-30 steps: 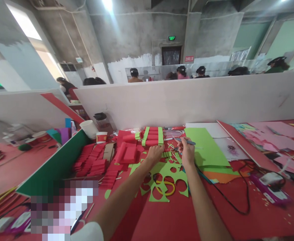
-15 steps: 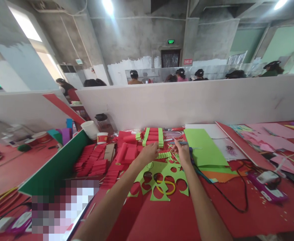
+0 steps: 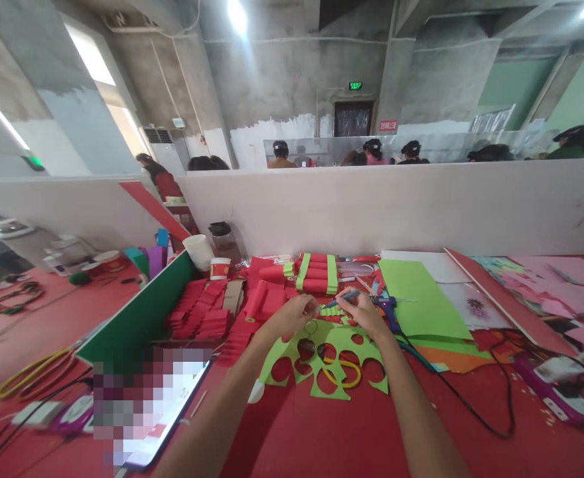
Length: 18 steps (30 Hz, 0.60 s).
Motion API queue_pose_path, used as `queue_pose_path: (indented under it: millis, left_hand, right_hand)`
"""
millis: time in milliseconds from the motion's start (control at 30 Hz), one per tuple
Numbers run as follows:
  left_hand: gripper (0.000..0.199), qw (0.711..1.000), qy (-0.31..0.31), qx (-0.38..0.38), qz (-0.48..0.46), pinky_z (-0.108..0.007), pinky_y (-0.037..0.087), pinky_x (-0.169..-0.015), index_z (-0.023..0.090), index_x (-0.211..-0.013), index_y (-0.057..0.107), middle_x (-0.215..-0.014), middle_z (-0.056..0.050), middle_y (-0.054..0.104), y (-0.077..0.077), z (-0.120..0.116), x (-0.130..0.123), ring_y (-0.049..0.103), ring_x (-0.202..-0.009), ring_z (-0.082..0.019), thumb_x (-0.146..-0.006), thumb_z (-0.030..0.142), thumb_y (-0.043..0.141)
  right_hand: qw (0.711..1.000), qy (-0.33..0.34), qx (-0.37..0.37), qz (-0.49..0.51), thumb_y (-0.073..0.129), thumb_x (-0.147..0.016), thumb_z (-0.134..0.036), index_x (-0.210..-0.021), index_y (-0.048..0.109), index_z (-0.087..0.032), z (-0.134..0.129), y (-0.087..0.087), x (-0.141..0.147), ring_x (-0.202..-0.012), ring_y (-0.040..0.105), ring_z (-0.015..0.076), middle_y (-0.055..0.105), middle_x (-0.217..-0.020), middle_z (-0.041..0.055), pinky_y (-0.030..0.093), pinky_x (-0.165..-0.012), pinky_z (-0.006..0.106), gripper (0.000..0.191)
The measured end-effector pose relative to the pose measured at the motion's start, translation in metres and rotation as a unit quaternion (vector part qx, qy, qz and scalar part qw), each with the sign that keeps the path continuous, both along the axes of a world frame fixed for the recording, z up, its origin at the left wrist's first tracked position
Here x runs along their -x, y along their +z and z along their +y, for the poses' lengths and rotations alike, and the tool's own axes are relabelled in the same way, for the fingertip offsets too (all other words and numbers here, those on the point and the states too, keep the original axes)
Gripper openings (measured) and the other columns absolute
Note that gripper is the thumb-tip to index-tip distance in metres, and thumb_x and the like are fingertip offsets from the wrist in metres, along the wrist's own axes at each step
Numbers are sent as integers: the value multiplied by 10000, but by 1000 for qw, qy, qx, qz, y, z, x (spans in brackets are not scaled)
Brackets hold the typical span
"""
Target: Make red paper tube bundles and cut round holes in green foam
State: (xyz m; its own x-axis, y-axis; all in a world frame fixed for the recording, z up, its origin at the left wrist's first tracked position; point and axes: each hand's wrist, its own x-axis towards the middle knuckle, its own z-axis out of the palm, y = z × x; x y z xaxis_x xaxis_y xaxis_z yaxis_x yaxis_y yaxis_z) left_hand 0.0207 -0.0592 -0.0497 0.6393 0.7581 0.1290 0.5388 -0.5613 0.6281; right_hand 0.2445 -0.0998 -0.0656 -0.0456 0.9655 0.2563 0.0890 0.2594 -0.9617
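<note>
Right hand (image 3: 364,311), gripping blue pen-like tool (image 3: 350,295); left hand (image 3: 298,312), pinched, contents unclear; beyond it, banded red rolls (image 3: 316,274), seemingly done; leftward, loose roll (image 3: 257,302), apparently unbanded.

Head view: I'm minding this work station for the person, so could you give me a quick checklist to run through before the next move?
1. Right hand has a grip on the pen-like tool: ok.
2. Left hand has a workpiece between its fingertips: cannot tell, too small to make out.
3. Bundle of red rolls has both green bands across it: ok.
4. Holed green sheet is clear of the yellow loop: not ok, they overlap.
5. Blue glue gun is switched off: cannot tell.
</note>
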Motion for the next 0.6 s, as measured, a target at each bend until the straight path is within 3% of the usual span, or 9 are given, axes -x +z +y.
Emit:
queue_pose_path:
  millis: [200,367,600]
  left_hand:
    - [175,1000,2,30,3,-257,498,-690,157,-913,631,-914,-65,693,-2,-1,-3,645,-792,-177,-846,276,522]
    - [212,999,5,35,-21,-243,476,-648,161,-925,632,-871,-46,693,-3,-1,-6,628,-752,-165,-860,328,521]
    - [239,999,-1,14,-46,-233,424,-574,148,-870,658,-743,-32,654,23,0,-27,559,-639,-145,-883,319,491]
  right_hand:
    - [1000,-6,-3,18,713,-779,-473,-814,670,-180,0,1,1,-463,425,92,588,-616,-19,321,-413,214,299]
    - [1000,9,-7,1,740,-755,-459,-792,677,-182,-2,4,5,-500,457,103,580,-609,-27,354,-454,215,286]
    - [996,-27,8,82,789,-693,-461,-793,651,-182,5,0,3,-429,433,89,591,-575,-29,320,-391,209,327]
